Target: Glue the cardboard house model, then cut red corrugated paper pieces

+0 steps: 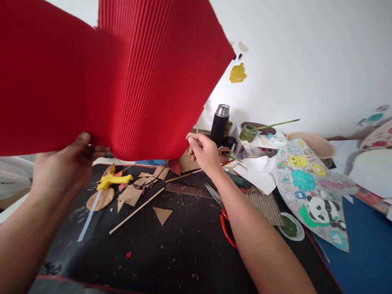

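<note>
A large red corrugated sheet point(153, 81) hangs in front of me, bent along its middle. My left hand point(65, 167) grips its lower edge, thumb in front and fingers partly hidden behind. My right hand point(203, 151) is closed in a pinch beside the sheet's lower right edge. Something small and tan shows at its fingertips, too little to name. Beneath the sheet, a yellow glue gun point(114, 179) with a pale glue stick lies over a round wooden disc point(101, 200). Red-handled scissors point(226, 228) lie partly under my right forearm.
On the black mat point(137, 261) are a thin wooden stick point(136, 210), a cardboard triangle point(163, 215) and several cardboard scraps point(131, 196). A black flask point(219, 124) and green paint jar point(248, 133) stand behind. A panda drawing point(318, 196) and a paint lid point(290, 226) lie right.
</note>
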Demonstrator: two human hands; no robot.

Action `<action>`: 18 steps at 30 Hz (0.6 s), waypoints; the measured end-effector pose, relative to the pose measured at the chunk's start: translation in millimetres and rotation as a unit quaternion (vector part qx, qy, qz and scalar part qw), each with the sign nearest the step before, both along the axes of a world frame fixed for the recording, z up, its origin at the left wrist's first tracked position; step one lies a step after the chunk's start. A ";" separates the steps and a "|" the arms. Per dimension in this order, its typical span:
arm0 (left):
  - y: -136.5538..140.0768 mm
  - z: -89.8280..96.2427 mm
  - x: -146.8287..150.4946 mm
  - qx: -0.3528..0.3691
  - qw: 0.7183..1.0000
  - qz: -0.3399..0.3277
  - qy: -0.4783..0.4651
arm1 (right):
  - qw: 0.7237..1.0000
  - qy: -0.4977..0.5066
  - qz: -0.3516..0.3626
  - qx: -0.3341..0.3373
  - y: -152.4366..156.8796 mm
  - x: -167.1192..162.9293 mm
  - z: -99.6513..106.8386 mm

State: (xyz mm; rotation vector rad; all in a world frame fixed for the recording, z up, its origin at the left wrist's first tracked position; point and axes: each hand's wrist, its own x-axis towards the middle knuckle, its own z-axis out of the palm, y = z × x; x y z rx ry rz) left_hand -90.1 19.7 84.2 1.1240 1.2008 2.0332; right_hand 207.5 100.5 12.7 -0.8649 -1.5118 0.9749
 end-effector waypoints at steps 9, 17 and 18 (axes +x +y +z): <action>37.1 -0.1 16.9 -0.033 0.998 -0.043 -0.044 | 0.998 0.023 -0.012 -0.051 -21.9 -0.8 5.1; 51.4 0.4 8.4 -0.066 0.997 -0.028 -0.015 | 0.996 -0.033 -0.023 -0.078 -53.3 26.3 -5.7; 50.5 2.6 9.9 -0.058 0.997 -0.037 -0.030 | 0.995 -0.048 -0.022 -0.087 -59.5 29.3 -6.3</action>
